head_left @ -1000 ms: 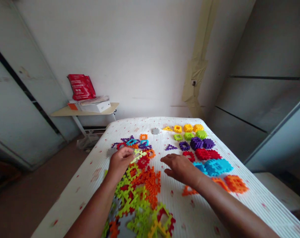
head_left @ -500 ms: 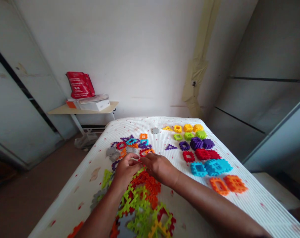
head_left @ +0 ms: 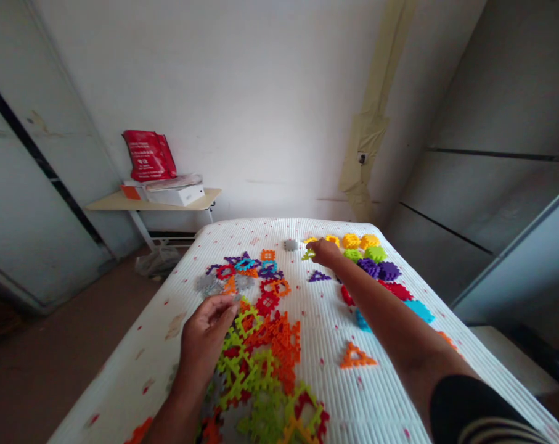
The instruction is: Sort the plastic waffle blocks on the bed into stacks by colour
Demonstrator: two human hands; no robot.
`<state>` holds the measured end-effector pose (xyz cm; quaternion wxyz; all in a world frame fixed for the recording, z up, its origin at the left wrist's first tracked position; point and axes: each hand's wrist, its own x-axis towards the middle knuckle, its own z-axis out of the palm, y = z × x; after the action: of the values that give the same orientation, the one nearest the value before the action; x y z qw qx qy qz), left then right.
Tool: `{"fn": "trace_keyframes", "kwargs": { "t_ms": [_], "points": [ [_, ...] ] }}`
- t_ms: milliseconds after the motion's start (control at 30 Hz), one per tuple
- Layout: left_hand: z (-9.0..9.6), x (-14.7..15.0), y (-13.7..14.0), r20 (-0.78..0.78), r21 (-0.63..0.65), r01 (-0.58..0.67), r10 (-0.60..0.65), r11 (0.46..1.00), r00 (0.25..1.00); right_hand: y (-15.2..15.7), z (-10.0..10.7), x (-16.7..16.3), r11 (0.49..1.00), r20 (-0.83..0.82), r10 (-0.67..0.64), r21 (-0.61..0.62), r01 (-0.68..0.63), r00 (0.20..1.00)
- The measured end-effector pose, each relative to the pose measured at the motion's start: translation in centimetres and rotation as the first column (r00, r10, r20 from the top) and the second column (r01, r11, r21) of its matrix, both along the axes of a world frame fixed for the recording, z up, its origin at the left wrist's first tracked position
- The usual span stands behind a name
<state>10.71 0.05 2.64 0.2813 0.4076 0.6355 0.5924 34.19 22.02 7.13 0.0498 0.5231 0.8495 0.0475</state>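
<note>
My right hand (head_left: pixel 325 251) reaches out to the far part of the table, its fingers closed on a lime-green triangle tile (head_left: pixel 307 254) with notched edges. A yellow triangle tile (head_left: pixel 310 240) lies just beyond the fingers, and a purple triangle tile (head_left: pixel 319 276) lies nearer me. My left hand (head_left: pixel 208 327) hovers at the left side of the mixed pile of interlocking tiles (head_left: pixel 261 370). Its thumb and fingers are pinched together; what they hold, if anything, I cannot make out. An orange triangle tile (head_left: pixel 357 356) rests alone right of the pile.
Stacks of yellow (head_left: pixel 351 241), purple (head_left: pixel 368 267), red (head_left: pixel 397 290) and blue tiles (head_left: pixel 420 311) stand along the right, partly behind my right forearm. A single grey tile (head_left: pixel 291 245) lies at the far middle. Behind left, a side table (head_left: pixel 108 202) bears a red bag (head_left: pixel 150 155).
My hands were together over the pile. The right has moved far and to the right with the lime-green triangle tile; the left has drawn back leftward. The orange triangle tile now shows beside my forearm.
</note>
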Motion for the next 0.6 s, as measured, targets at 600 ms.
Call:
{"fn": "trace_keyframes", "kwargs": {
  "t_ms": [600],
  "points": [
    [0.1, -0.3, -0.1, 0.006, 0.047, -0.049, 0.048, 0.998, 0.999, 2.5, -1.7, -1.0, 0.992, 0.196, -0.039, -0.113, 0.062, 0.98]
  ]
}}
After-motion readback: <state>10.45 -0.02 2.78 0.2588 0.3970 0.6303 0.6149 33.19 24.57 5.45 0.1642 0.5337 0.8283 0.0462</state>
